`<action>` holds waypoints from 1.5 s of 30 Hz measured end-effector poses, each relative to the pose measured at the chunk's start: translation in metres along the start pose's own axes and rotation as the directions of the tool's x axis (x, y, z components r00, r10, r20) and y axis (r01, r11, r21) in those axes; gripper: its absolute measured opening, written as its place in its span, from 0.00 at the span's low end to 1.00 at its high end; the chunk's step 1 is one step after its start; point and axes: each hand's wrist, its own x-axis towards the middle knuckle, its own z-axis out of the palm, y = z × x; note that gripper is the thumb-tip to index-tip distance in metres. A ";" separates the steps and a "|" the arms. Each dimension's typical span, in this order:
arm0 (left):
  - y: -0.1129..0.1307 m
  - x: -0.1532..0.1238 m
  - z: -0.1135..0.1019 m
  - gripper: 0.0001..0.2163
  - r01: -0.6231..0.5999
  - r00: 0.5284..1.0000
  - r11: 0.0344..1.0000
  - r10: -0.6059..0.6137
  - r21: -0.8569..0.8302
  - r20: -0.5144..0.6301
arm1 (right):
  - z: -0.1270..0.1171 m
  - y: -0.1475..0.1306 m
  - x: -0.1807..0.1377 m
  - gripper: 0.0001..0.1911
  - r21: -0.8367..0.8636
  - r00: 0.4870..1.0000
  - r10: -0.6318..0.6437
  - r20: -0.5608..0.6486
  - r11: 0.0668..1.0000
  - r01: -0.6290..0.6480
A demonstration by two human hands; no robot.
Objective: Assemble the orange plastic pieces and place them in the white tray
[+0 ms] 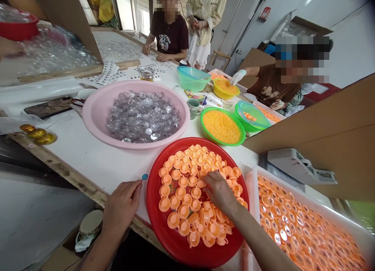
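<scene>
My right hand reaches over a round red tray, fingers bent around a small orange toy cup among many more. Several rows of these cups stand with their openings up; towards the near side they lie in a loose heap. My left hand is at the table's edge, left of the tray, with its fingers curled and thumb pressed in; whatever may be inside is hidden. A small blue disc is just beyond its fingertips.
A pink basin of clear capsules stands behind the tray. A white crate of filled orange cups is at right. Beyond are a green bowl of yellow beads, a mug and a phone. Co-workers are across the table.
</scene>
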 end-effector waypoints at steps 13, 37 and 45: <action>-0.001 0.000 0.000 0.14 -0.009 1.000 1.000 0.009 0.013 0.003 | -0.002 -0.005 -0.023 0.14 -0.001 0.999 -0.053 -0.003 0.999 0.053; 0.007 0.004 -0.006 0.13 0.016 0.999 1.000 -0.017 0.018 0.033 | 0.020 -0.046 0.029 0.09 0.268 0.996 -0.033 0.081 0.963 0.010; -0.005 -0.004 -0.002 0.13 0.006 1.000 0.999 -0.006 -0.054 -0.002 | 0.027 -0.091 0.039 0.08 0.060 0.983 -0.062 0.171 0.997 0.053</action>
